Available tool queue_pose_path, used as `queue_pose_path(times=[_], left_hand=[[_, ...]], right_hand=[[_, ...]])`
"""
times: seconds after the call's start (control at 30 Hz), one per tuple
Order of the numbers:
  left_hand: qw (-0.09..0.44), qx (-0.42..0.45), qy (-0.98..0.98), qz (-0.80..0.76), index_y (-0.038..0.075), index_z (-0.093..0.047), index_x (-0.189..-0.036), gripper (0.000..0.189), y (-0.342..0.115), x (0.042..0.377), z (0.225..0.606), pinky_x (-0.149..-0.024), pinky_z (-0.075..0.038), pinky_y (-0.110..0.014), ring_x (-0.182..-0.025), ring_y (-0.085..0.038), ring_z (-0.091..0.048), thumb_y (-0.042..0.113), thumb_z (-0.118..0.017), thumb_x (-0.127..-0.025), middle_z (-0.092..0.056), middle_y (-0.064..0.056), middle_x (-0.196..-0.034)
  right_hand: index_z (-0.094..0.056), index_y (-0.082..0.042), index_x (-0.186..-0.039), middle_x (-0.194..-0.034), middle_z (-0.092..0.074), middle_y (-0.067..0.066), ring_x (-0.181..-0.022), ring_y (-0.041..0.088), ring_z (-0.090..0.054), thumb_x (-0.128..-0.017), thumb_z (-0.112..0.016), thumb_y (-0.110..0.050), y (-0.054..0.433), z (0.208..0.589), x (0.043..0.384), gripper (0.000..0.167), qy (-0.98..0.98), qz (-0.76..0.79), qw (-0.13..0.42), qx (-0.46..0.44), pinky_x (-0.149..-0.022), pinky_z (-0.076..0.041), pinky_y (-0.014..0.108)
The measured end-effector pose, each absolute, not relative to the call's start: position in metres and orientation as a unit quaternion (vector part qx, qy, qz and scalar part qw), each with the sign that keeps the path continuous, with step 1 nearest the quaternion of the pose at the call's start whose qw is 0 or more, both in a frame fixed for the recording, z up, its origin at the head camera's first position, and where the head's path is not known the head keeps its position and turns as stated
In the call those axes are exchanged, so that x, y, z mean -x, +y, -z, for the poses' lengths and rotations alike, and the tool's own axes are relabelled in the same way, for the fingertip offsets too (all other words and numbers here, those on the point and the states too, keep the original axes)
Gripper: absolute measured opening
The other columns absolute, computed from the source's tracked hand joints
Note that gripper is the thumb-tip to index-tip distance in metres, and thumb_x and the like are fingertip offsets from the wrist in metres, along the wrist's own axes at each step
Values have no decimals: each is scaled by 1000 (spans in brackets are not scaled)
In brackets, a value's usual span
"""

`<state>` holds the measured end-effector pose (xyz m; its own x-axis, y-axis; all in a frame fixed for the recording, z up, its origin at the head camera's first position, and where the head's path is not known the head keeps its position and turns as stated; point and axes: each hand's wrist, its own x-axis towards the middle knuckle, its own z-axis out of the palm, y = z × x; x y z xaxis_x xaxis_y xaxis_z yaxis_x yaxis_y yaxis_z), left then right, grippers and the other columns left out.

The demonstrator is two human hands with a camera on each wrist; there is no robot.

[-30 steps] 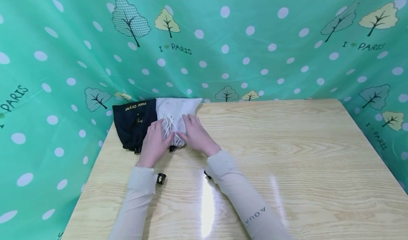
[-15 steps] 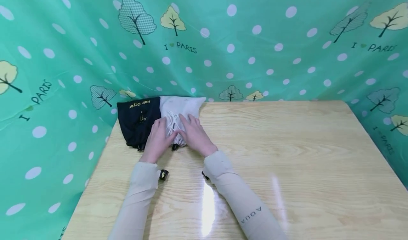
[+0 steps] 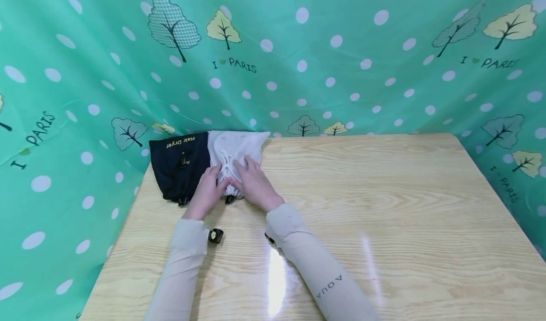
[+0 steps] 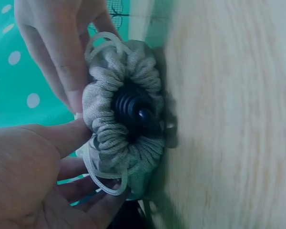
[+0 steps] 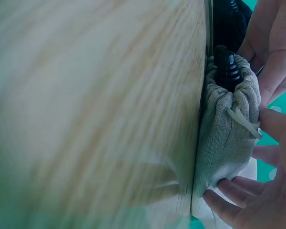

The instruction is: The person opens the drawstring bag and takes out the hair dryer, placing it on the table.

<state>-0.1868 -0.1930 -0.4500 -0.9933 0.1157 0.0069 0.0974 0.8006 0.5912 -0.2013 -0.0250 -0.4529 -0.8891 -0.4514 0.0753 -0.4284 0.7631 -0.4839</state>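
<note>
A light grey drawstring bag (image 3: 245, 143) lies on the table's far left part, its gathered mouth towards the person. A black ribbed cord end (image 4: 128, 102) pokes out of the puckered mouth. White drawstrings (image 4: 115, 190) loop out at both sides and over the bag's top. My left hand (image 3: 207, 188) rests at the bag's left side, fingers lightly bent, thumb reaching over the top. From the right, my right hand (image 3: 254, 182) lies on the bag with spread fingertips (image 5: 219, 202) along its side. Both thumbs come close together near the mouth.
Against the grey bag's left side lies a black drawstring bag (image 3: 168, 162) lettered "Hair Dryer", a dark tip at its mouth. Wooden table (image 3: 375, 193) extends to the right. A green dotted curtain (image 3: 320, 41) hangs behind and at both sides.
The right hand has shifted slightly left and nearer the left hand over the grey bag. White cord loops on top show less loosely spread. Both bags stay in place.
</note>
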Motion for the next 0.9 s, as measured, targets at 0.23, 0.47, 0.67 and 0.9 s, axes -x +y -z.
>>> queue_pose_path(times=[0.23, 0.47, 0.67, 0.9], left_hand=[[43, -51, 948, -311, -7, -33, -150, 59, -194, 189, 448, -116, -29, -55, -138, -43, -33, 24, -52, -104, -37, -26, -149], [41, -60, 940, -334, -7, -36, -149, 57, -196, 190, 452, -116, -28, -56, -137, -45, -33, 22, -53, -103, -38, -27, -147], [46, -62, 939, -336, -5, -37, -149, 56, -196, 191, 455, -116, -28, -56, -138, -45, -32, 22, -53, -103, -37, -26, -148], [43, -59, 936, -344, -6, -37, -149, 56, -194, 189, 457, -116, -28, -56, -138, -46, -32, 22, -53, -103, -37, -27, -149]], right_hand=[[-38, -7, -152, -156, -27, 27, -145, 37, -30, -102, -54, -37, -29, 452, 201, 60, 943, 236, 17, 232, -116, -36, 43], [-36, -8, -153, -159, -22, 26, -145, 37, -29, -103, -51, -38, -31, 450, 200, 61, 945, 235, 44, 221, -114, -38, 43], [-37, -8, -153, -159, -21, 25, -144, 38, -31, -103, -50, -37, -29, 450, 198, 59, 945, 239, 47, 216, -109, -44, 44], [-35, -7, -153, -160, -18, 25, -145, 39, -29, -103, -50, -37, -28, 450, 196, 60, 941, 259, 59, 211, -109, -44, 45]])
